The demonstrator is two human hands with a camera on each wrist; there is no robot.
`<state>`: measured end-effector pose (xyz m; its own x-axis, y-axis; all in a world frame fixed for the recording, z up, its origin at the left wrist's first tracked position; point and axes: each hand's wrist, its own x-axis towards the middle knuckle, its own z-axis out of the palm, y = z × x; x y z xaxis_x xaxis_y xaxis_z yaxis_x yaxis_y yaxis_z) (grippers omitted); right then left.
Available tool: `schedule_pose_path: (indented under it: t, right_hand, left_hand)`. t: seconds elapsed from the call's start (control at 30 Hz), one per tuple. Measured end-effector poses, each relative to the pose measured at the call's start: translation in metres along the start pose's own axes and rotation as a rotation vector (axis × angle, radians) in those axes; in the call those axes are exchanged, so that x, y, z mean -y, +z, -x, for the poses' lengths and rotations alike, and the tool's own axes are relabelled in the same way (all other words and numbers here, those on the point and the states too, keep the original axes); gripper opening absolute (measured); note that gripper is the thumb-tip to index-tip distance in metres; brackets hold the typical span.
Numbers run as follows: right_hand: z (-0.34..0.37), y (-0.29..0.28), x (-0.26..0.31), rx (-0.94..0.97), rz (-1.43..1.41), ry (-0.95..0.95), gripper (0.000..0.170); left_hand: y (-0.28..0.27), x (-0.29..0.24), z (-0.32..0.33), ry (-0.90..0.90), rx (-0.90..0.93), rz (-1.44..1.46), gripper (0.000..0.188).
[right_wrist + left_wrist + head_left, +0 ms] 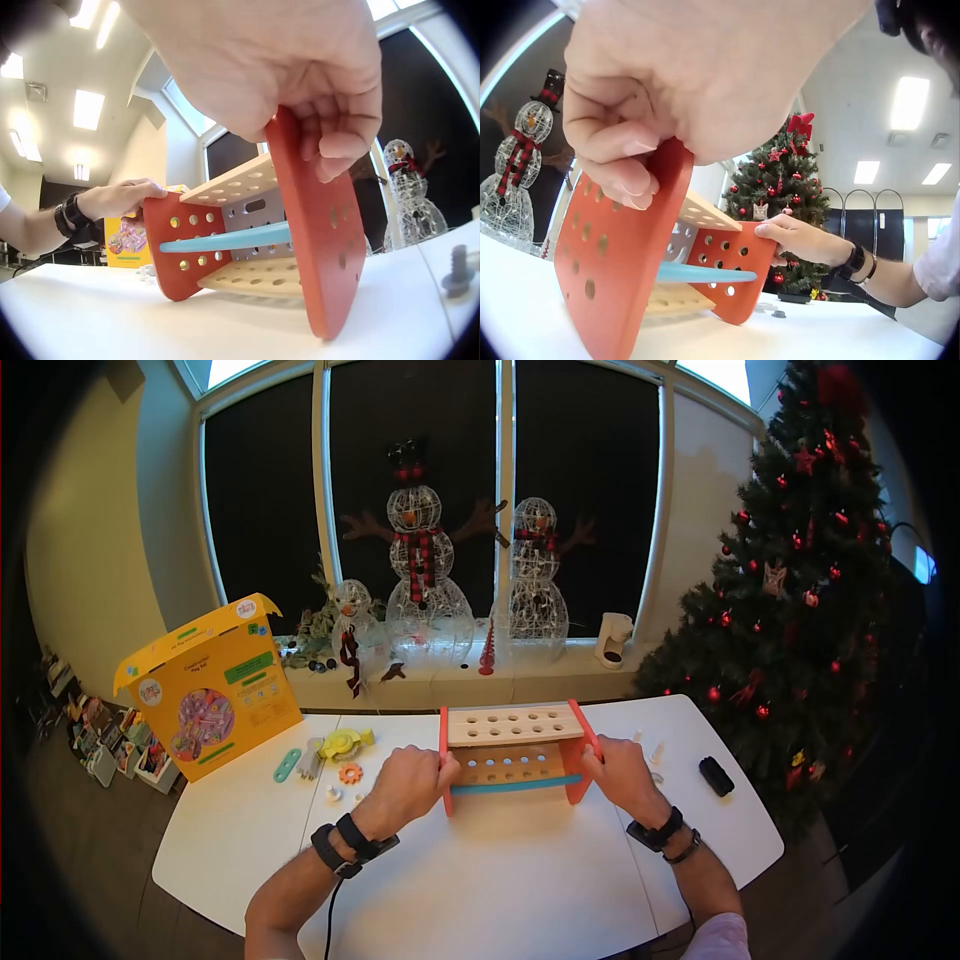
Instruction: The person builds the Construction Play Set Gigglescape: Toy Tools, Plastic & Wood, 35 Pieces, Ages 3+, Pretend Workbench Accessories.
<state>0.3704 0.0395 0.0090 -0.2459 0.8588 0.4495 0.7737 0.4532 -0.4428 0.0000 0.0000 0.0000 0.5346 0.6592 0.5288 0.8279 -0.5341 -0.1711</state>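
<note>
A toy workbench point(510, 741) stands on the white table, with two red side panels, pale wooden shelves full of round holes, and a blue bar point(515, 786) across its near side. My left hand point(405, 785) grips the upper edge of the left panel point(622, 277), its fingers curled over the outer face. On the opposite side, my right hand point(622, 772) holds the top of the right panel point(326, 262) between thumb and curled fingers. The right wrist view shows the blue bar and lower shelf spanning both panels. A grey back board point(255, 217) shows behind them.
A yellow box point(240, 705) stands at the table's back left. Near it lie a teal strip point(287, 765), a yellow-green piece point(345, 743), an orange gear point(350, 773) and small white pieces. A black object point(716, 777) lies far right; a grey bolt point(459, 266) stands nearer the bench.
</note>
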Motion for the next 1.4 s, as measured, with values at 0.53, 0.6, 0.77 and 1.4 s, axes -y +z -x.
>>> schedule_pose_path:
  t: [0.53, 0.6, 0.77, 1.4]
  right_hand:
    - [-0.024, -0.008, -0.015, 0.138, 0.003, 0.079, 0.048]
    - [-0.023, -0.018, -0.012, 0.159, -0.025, 0.078, 0.052]
    - [-0.025, -0.039, -0.037, 0.120, -0.121, 0.262, 0.055]
    - [0.016, -0.004, -0.170, 0.249, 0.319, 0.288, 0.024]
  left_hand:
    - [0.023, 0.018, -0.025, -0.040, 0.154, 0.031, 0.022]
    - [0.013, 0.015, -0.027, -0.097, 0.165, 0.058, 0.032]
    - [-0.028, 0.018, -0.015, -0.548, 0.211, 0.371, 0.073]
    - [-0.058, 0.093, 0.120, -0.940, 0.150, 0.464, 0.042]
